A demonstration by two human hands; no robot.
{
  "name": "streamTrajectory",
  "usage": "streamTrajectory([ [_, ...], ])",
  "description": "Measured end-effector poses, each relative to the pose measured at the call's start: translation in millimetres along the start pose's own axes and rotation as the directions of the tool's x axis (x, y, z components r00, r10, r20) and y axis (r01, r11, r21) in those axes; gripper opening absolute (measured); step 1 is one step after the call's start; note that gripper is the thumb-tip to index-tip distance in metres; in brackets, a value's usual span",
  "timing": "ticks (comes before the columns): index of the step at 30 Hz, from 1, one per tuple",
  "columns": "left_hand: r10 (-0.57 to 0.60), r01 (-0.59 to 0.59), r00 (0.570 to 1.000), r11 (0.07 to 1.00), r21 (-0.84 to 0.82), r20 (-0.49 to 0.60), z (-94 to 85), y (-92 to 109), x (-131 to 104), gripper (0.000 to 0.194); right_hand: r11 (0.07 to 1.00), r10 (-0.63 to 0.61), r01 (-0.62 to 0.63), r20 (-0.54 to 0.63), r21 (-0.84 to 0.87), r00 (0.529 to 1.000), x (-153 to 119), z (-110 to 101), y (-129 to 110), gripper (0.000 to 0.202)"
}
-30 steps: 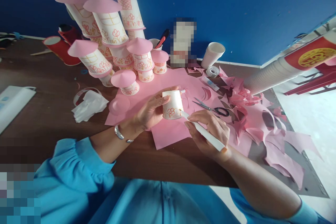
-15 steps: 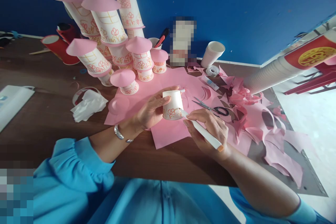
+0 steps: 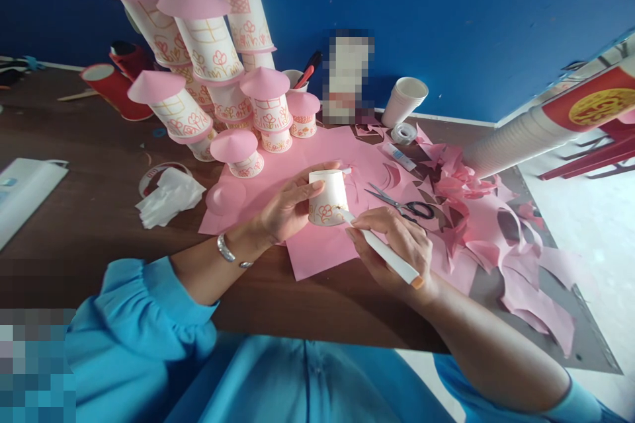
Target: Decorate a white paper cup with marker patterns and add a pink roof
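A small white paper cup [image 3: 327, 193] is held in my left hand [image 3: 288, 208], thumb on its near side and fingers behind it. Red and orange flowers are drawn around the cup's lower part. My right hand [image 3: 397, 241] is closed around a white marker [image 3: 389, 256] with an orange end. The marker's tip touches or nearly touches the cup's lower right side. Beneath both hands lies pink paper [image 3: 315, 258]. Scissors [image 3: 401, 201] with dark handles rest to the right of the cup.
Paper-cup towers [image 3: 208, 46] with pink cone roofs stand at the back left. Pink scraps [image 3: 496, 238] cover the right side, beside a long stack of cups [image 3: 501, 139]. Clear tape [image 3: 404, 133], a glue tube [image 3: 401, 156] and crumpled tissue [image 3: 171, 195] also lie about.
The whole view has shifted slightly. Both hands keep their grips, and the marker's tip stays at the cup's lower right with only a tiny movement.
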State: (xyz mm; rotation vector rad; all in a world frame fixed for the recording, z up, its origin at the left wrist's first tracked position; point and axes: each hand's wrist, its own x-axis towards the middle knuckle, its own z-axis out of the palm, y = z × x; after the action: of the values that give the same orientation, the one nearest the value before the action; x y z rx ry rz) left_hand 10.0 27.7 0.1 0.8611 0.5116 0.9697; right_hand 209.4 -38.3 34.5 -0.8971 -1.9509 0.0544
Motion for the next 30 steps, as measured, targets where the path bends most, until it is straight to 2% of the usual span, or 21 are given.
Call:
streamTrajectory([
  [17, -0.021, 0.02, 1.0, 0.998, -0.053, -0.009, -0.3, -0.8, 1.8, 0.038, 1.0, -0.026, 0.026, 0.024, 0.016, 0.999, -1.7, 0.0, -1.1, 0.015],
  [30, -0.008, 0.007, 1.0, 0.999, -0.049, -0.012, -2.0, -2.9, 2.0, 0.048, 0.999, -0.029, 0.027, 0.058, 0.041, 0.998, -0.5, -0.5, -4.4, 0.017],
])
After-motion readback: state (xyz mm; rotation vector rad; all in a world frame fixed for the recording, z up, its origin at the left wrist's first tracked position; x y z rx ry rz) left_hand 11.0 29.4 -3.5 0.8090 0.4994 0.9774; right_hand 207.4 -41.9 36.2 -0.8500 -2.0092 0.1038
